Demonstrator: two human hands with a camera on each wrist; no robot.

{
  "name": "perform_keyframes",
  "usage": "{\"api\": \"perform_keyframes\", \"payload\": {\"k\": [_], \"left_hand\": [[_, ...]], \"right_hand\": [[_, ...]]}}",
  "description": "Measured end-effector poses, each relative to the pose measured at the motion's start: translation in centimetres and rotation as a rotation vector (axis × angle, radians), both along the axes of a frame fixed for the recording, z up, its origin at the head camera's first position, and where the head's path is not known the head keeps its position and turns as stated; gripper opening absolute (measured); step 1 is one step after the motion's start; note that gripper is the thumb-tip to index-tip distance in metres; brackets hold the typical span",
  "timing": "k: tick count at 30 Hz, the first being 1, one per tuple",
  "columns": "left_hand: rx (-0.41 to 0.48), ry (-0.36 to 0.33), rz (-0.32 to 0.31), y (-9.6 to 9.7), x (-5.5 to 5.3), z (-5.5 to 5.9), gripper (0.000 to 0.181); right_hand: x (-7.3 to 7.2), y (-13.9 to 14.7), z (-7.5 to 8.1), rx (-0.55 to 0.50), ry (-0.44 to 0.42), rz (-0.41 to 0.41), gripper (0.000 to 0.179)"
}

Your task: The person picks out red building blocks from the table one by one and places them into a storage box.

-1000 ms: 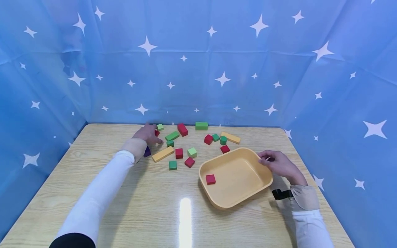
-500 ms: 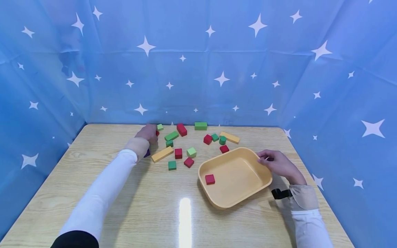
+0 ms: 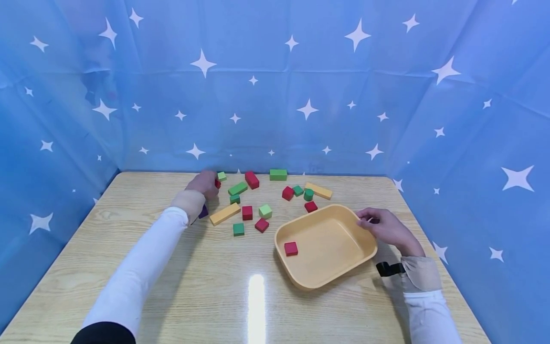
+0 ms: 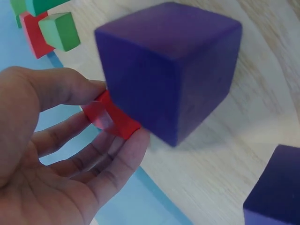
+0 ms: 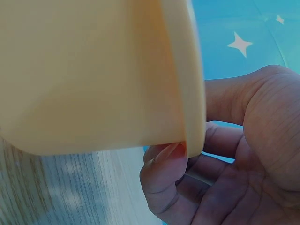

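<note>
In the head view my left hand (image 3: 204, 185) is at the back left of the table, among scattered blocks. Its thumb and fingertips pinch a red block (image 4: 112, 119), seen best in the left wrist view. Close beside that block is a large purple block (image 4: 164, 70), and a second dark purple block (image 4: 276, 187) shows at the lower right. My right hand (image 3: 384, 228) grips the right end of a pale orange bin (image 3: 333, 248), with fingers curled under the rim. One red block (image 3: 290, 249) lies inside the bin at its left.
Right of my left hand lie several blocks, among them a long yellow block (image 3: 225, 214), a green block (image 3: 238, 188) and a light green cube (image 3: 265, 211). A green cylinder (image 3: 308, 194) stands behind the bin. A blue starry curtain (image 3: 258, 119) borders the table's back and sides.
My left hand's spread thumb and fingers have drawn together onto the red block. The right hand and the bin have stayed in place.
</note>
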State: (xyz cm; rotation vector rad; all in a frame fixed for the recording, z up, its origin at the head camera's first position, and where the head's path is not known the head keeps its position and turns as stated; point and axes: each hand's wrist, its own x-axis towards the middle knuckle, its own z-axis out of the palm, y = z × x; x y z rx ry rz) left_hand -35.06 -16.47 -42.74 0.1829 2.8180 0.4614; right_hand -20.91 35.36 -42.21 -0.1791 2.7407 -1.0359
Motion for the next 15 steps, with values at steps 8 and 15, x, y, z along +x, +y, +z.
{"api": "perform_keyframes", "payload": {"k": [8,15], "left_hand": [[0.073,0.025,-0.01,-0.5,0.4,0.8,0.025],[0.083,0.099,-0.099,0.0,1.0,2.1,0.036]], "right_hand": [[0.0,-0.1,0.0,0.001,-0.001,-0.002,0.031],[0.1,-0.1,0.0,-0.002,-0.003,-0.006,0.032]]}}
